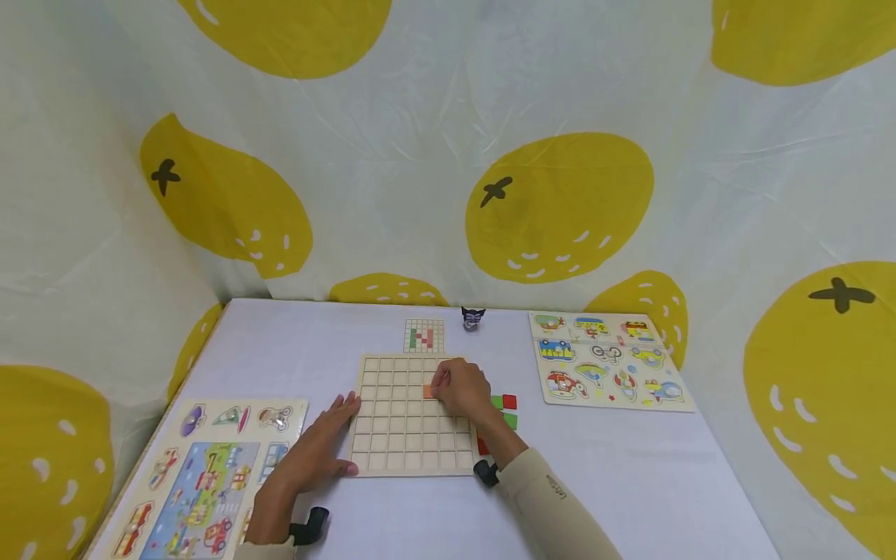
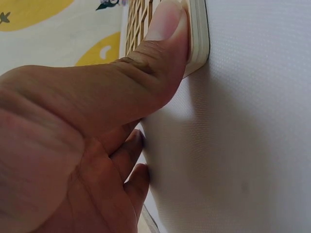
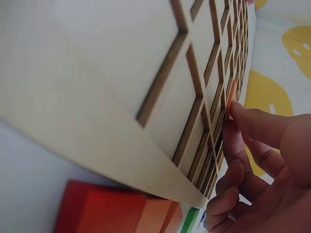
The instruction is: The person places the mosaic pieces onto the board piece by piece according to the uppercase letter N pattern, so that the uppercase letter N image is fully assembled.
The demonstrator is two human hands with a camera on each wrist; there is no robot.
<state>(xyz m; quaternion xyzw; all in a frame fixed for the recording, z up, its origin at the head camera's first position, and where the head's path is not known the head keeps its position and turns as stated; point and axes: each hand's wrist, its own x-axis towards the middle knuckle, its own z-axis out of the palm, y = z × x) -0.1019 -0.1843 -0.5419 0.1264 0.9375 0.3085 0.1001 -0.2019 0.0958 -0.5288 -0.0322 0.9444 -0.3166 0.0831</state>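
A wooden grid board with square cells lies flat on the table. My right hand is over its upper right part and pinches an orange square tile at a cell. In the right wrist view the tile is tilted between thumb and fingertips, against the grid. My left hand rests at the board's left edge with fingers extended, its thumb touching the corner. Beyond the board lies a small pattern card with green, red and pinkish squares on a grid.
Red and green tiles lie along the board's right side, partly hidden by the right arm. A vehicle puzzle board is at the back right, another picture puzzle at the front left. A small dark figurine stands behind.
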